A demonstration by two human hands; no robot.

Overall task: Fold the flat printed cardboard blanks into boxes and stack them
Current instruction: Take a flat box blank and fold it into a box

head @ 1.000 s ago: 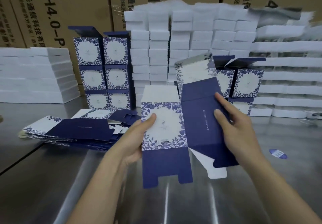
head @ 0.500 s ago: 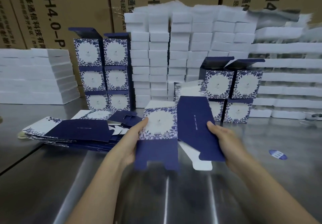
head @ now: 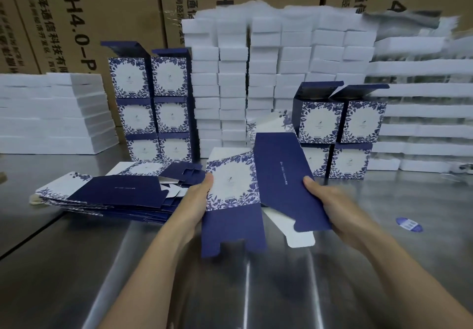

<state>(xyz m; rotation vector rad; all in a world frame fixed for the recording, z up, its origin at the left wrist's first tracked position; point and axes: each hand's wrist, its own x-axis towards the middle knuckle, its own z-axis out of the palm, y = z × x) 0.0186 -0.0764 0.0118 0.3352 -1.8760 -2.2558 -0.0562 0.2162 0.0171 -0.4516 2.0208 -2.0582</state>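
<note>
Both hands [head: 194, 200] [head: 330, 200] hold blank [head: 256, 190] | lowered, tilted further | floral stacks [head: 337, 129] unmoved

packing workshop | shipping cartons [head: 84, 21] | white box stacks [head: 281, 72] | steel table [head: 256, 290]

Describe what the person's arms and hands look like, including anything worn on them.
Both forearms are bare as far as the frame shows; no sleeves, gloves, rings, watch or wristbands are visible. The left hand and right hand are bare too. The nails look short and unpainted.
</note>
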